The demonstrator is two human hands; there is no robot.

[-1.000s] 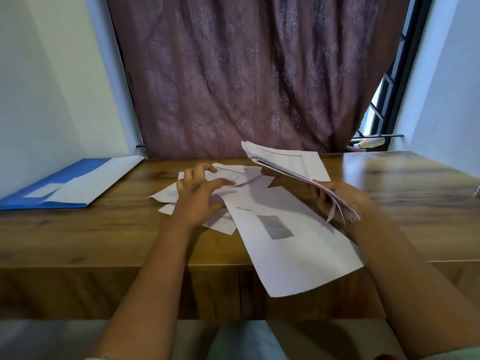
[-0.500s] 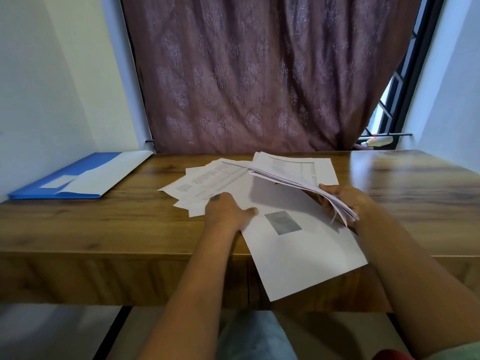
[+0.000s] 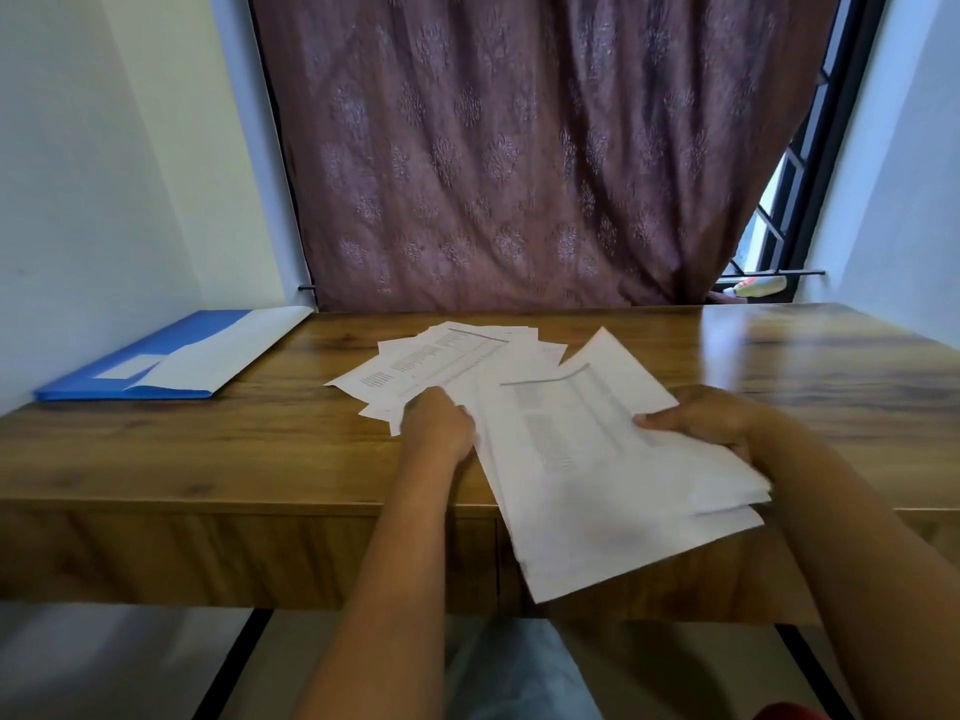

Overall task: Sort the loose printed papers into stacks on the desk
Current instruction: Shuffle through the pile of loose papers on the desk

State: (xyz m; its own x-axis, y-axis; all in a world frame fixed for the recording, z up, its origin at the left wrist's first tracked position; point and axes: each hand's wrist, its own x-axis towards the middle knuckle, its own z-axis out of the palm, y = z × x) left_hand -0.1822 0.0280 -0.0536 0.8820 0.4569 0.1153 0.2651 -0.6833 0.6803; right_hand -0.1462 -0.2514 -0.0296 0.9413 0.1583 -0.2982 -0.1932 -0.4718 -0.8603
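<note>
Loose printed papers [image 3: 436,361] lie fanned out on the wooden desk [image 3: 208,449], near its middle. My left hand [image 3: 439,423] grips the near edge of these sheets, fingers curled under them. My right hand [image 3: 711,418] holds a bundle of papers [image 3: 582,449] by its right edge, thumb on top. The bundle lies low and nearly flat, its near end reaching out past the desk's front edge. What is under the bundle is hidden.
A blue folder [image 3: 130,366] with a white sheet [image 3: 223,350] on it lies at the desk's far left. A patterned curtain [image 3: 519,148] hangs behind the desk, with a barred window [image 3: 779,210] at the right. White walls flank both sides.
My right hand has lowered its raised bundle down flat over the large sheet at the desk's front. My left hand slid from the top of the loose sheets to their near edge and took hold.
</note>
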